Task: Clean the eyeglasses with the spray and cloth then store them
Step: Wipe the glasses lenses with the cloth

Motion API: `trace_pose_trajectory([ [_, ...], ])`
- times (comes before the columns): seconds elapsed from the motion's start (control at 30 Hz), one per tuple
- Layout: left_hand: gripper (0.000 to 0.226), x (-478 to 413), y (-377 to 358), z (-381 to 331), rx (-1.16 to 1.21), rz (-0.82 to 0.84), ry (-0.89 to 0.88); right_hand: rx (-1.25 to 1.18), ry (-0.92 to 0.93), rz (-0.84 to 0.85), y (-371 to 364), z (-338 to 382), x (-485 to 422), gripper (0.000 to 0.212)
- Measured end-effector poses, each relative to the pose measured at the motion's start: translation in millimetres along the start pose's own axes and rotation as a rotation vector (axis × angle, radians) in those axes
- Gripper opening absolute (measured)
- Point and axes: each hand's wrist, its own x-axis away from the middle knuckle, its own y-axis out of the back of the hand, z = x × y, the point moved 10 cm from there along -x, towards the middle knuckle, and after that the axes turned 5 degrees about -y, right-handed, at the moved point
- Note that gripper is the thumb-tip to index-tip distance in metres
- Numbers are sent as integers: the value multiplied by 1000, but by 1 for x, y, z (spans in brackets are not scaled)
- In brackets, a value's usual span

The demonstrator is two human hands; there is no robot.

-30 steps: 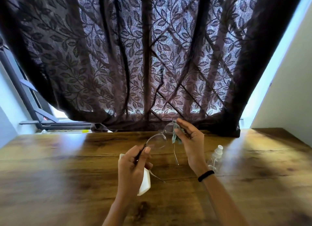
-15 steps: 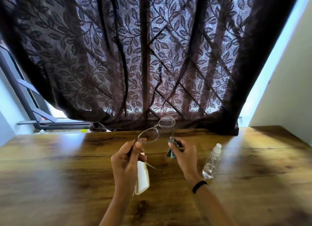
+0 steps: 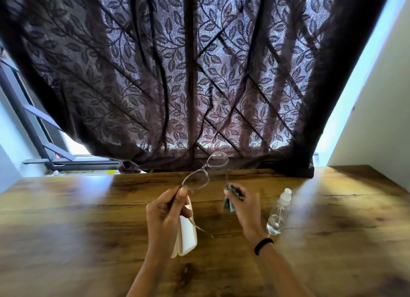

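Grey oval eyeglasses [image 3: 196, 181] are pinched by the left hand [image 3: 165, 215].

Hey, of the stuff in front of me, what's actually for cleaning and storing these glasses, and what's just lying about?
For the job: eyeglasses, pinched by the left hand; green cloth in the right hand; spray bottle standing on the table; white case, apparently for storage, beneath the left hand.
Just there: patterned curtain; window frame; black wristband.
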Motion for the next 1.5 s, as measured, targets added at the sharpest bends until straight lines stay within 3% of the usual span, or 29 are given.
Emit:
trace_pose_trajectory([
  [0.23,16,10,-11,20,-79,100,79,6,173,15,7,60,-21,24],
  [0.4,18,8,-11,15,-50,77,38,-28,176,30,6,58,-20,21],
  [0.57,18,7,-5,12,38,-60,31,-60,81,26,0,25,-5,9],
  [0.83,19,2,-3,5,72,-118,-33,-35,-86,69,-10,-28,16,16],
  [0.97,19,3,1,15,73,-145,43,87,-95,130,-11,-35,23,21],
  [1.1,19,3,8,28,126,-158,166,201,16,-51,16,-16,26,18],
  [1.2,19,2,8,33,120,-151,216,114,180,-175,30,21,32,20],
  [1.27,19,2,5,39,151,-150,278,15,234,-115,24,42,34,17],
  [1.4,17,7,-9,53,171,-84,432,-211,80,191,-20,55,41,16],
  [1.5,25,10,-20,58,242,-34,527,-237,80,265,-41,63,52,16],
])
